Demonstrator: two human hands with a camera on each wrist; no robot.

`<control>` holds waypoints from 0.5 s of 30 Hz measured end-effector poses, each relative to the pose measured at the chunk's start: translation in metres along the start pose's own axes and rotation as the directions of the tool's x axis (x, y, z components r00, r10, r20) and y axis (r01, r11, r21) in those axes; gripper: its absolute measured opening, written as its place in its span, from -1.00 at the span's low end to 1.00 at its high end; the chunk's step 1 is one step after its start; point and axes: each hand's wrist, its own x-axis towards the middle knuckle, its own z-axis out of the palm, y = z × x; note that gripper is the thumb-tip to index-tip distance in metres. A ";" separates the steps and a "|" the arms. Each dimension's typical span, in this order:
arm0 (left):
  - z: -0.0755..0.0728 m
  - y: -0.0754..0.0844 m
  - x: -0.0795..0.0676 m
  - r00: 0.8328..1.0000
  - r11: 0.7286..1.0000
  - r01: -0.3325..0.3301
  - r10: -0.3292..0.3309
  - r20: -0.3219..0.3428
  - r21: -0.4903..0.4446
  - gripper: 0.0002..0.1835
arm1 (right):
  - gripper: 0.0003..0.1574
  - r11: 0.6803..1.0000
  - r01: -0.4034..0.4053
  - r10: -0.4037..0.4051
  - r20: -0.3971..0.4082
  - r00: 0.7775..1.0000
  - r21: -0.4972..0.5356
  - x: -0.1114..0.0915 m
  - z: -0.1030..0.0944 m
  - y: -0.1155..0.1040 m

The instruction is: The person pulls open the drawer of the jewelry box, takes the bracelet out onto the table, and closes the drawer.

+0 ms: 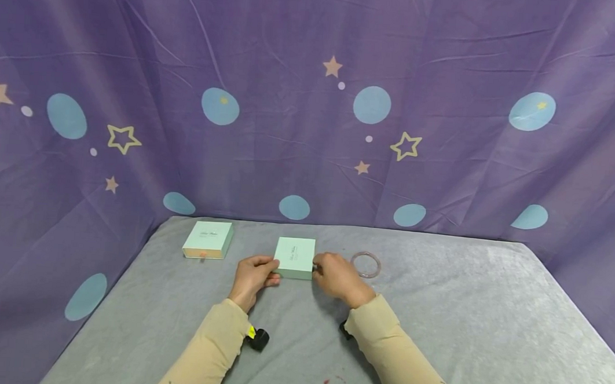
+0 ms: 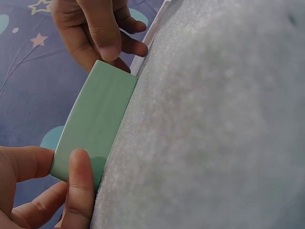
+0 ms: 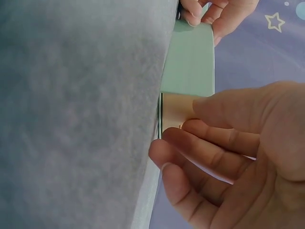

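A mint-green gift box [image 1: 295, 255] with small dark lettering on top lies flat on the grey cloth. My left hand [image 1: 252, 279] holds its left side, with fingers on the top edge and the front-left corner. On the box's right side, my right hand [image 1: 338, 276] has thumb and fingers at the tan end face [image 3: 176, 109]. A small orange bit, perhaps a ribbon tab, shows between those fingertips; the fingers hide most of it. In the left wrist view the green side [image 2: 95, 114] faces the camera, the left fingers on its near end.
A second mint-green box [image 1: 208, 239] with a tan front and a small pinkish tab sits at the back left. Just right of my right hand lies a pinkish translucent bangle [image 1: 366, 265]. A purple patterned curtain [image 1: 299, 151] hangs behind the grey-covered table [image 1: 489, 317].
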 end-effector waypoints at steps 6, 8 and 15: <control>0.000 0.000 0.000 1.000 1.000 -0.005 0.005 0.000 0.004 -0.65 | -0.69 0.999 -0.027 0.026 0.007 1.000 0.047 0.000 0.000 0.003; 0.000 0.000 -0.001 1.000 1.000 -0.006 0.006 0.002 -0.003 -0.65 | -0.73 0.996 -0.052 0.051 0.010 0.999 0.073 0.000 -0.001 0.004; -0.003 0.001 -0.001 1.000 1.000 0.004 -0.004 -0.001 -0.025 -0.69 | -0.73 0.973 -0.134 0.138 -0.004 0.990 0.188 0.001 -0.002 0.010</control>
